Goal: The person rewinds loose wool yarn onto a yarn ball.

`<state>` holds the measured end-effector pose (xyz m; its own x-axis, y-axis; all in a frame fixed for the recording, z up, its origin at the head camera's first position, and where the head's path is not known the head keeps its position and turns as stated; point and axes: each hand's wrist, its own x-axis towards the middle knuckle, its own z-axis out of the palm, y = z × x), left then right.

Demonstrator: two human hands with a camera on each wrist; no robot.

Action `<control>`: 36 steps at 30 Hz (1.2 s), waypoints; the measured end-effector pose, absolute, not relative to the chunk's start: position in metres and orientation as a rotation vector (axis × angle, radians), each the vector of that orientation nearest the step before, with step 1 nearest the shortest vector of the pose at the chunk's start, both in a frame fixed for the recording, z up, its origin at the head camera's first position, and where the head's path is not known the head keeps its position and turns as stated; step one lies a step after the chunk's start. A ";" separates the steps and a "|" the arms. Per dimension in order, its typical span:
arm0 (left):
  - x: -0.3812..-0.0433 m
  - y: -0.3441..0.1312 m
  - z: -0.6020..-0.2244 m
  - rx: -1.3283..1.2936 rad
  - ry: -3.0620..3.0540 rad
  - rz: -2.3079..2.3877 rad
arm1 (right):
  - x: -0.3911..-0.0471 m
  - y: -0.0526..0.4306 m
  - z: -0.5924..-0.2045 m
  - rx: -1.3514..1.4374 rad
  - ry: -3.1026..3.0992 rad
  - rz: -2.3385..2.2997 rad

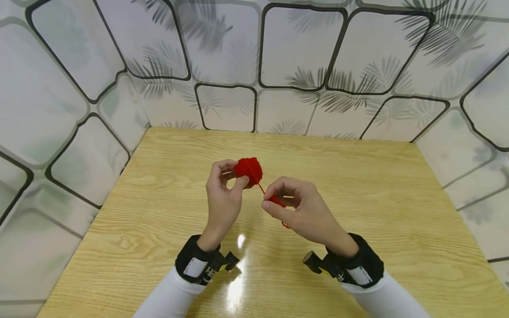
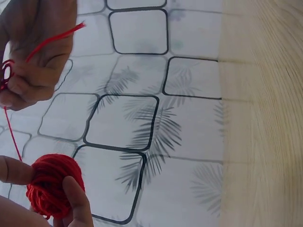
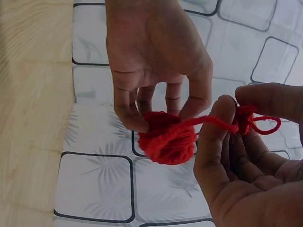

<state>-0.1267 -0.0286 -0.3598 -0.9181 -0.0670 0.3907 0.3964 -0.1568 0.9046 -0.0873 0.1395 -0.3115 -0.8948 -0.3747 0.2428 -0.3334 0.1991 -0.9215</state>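
Observation:
A small ball of red yarn [image 1: 249,171] is held between the thumb and fingers of my left hand [image 1: 224,190], up over the table. From the ball a taut strand [image 3: 203,121] runs to my right hand [image 1: 300,205], just to the right and a little nearer. My right thumb and fingertips pinch a small looped bunch of the same yarn [image 3: 245,119]. In the right wrist view a loop sticks out past the fingers; in the left wrist view a loose yarn end [image 2: 71,31] shows by the palm.
Both hands are over a light wood-grain table [image 1: 159,221]. Behind it and along its sides stand pale panels [image 1: 296,48] printed with dark outlines and leaves. Black wrist straps with small cameras [image 1: 228,261] sit on both forearms.

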 end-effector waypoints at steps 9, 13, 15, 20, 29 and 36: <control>-0.133 -0.037 -0.357 -0.227 -1.448 -2.801 | -0.089 0.140 -0.340 -0.551 2.189 -1.936; -0.136 -0.041 -0.355 -0.235 -1.299 -3.026 | -0.092 0.143 -0.351 -0.529 2.148 -1.956; -0.136 -0.042 -0.355 -0.240 -1.218 -3.136 | -0.094 0.144 -0.356 -0.526 2.136 -1.961; -0.136 -0.046 -0.354 -0.293 -1.039 -3.333 | -0.098 0.150 -0.364 -0.503 2.104 -1.974; -0.131 -0.053 -0.356 -0.516 -0.846 -3.530 | -0.108 0.168 -0.371 -0.448 2.003 -2.012; -0.126 -0.061 -0.356 -0.729 -1.046 -3.562 | -0.122 0.184 -0.370 -0.360 1.895 -2.065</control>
<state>-0.1263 -0.0612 -0.3558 -0.7344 0.6592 0.1614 -0.4673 -0.6636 0.5842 -0.1224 0.1838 -0.3705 -0.9188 -0.3937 -0.0265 0.0603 -0.0738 -0.9955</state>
